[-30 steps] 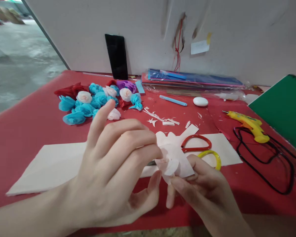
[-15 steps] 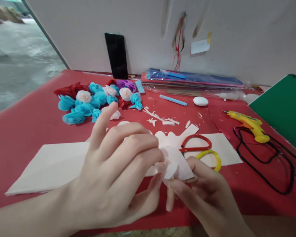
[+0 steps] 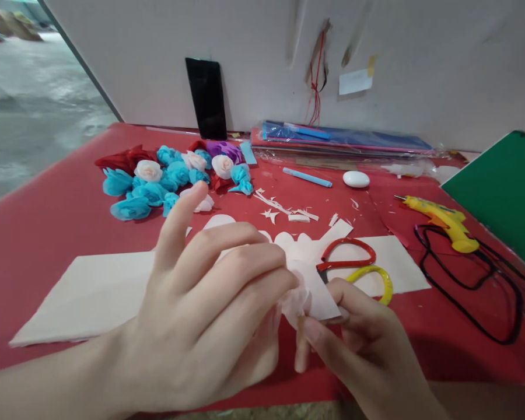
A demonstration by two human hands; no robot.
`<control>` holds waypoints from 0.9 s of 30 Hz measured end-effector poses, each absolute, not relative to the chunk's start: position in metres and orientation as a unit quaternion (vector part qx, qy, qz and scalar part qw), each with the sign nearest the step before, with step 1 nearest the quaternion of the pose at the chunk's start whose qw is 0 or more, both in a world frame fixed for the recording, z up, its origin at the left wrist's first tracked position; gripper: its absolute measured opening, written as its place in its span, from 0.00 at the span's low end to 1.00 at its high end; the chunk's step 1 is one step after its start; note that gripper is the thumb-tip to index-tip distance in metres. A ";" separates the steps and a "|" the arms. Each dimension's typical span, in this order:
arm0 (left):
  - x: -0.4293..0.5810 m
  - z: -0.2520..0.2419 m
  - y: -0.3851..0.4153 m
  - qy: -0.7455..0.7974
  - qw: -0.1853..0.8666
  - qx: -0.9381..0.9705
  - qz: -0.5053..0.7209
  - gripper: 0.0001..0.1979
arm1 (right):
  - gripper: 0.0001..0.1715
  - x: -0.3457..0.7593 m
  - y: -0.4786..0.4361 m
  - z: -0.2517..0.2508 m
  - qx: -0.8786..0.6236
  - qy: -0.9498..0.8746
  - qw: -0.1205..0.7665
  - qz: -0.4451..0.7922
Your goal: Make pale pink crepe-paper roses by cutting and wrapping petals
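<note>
A pale pink paper flower (image 3: 308,289) is held between both hands above the front of the table. My right hand (image 3: 363,338) pinches its base and a flat petal between thumb and fingers. From the left, my left hand (image 3: 219,303) closes its fingers and thumb on the flower's rolled middle, index finger raised; its fingertips are partly hidden. Just behind lie scissors (image 3: 370,269) with one red and one yellow handle loop, on white paper strips (image 3: 398,262). Cut petal shapes (image 3: 289,240) lie behind the fingers.
Finished blue, white, red and purple paper flowers (image 3: 151,192) lie at the back left. A yellow glue gun (image 3: 446,220) with a black cord rests at right, near a green board (image 3: 503,192). A phone (image 3: 206,99) leans on the wall. Paper scraps (image 3: 271,204) and a pen (image 3: 307,177) lie mid-table.
My left hand's fingers have shifted slightly right and curled further over the flower's middle, covering more of it. The flower's petal has tilted a little; my right hand keeps its pinch.
</note>
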State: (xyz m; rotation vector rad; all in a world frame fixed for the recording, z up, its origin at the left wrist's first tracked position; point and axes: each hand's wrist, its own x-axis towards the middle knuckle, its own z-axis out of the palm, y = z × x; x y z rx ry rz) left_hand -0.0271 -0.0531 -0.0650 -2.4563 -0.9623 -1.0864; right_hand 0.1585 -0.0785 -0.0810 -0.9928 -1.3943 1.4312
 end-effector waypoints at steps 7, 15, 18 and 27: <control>-0.021 -0.070 -0.055 -0.337 0.136 -0.848 -0.386 0.06 | 0.12 0.161 -0.082 -0.082 -0.420 -0.587 0.428 0.544; -0.025 -0.067 -0.055 -0.329 0.118 -0.862 -0.368 0.09 | 0.11 0.161 -0.083 -0.093 -0.422 -0.636 0.442 0.471; -0.024 -0.066 -0.055 -0.327 0.109 -0.862 -0.373 0.10 | 0.12 0.160 -0.085 -0.093 -0.418 -0.645 0.439 0.466; -0.026 -0.065 -0.056 -0.305 0.101 -0.867 -0.381 0.08 | 0.10 0.166 -0.079 -0.076 -0.441 -0.655 0.407 0.459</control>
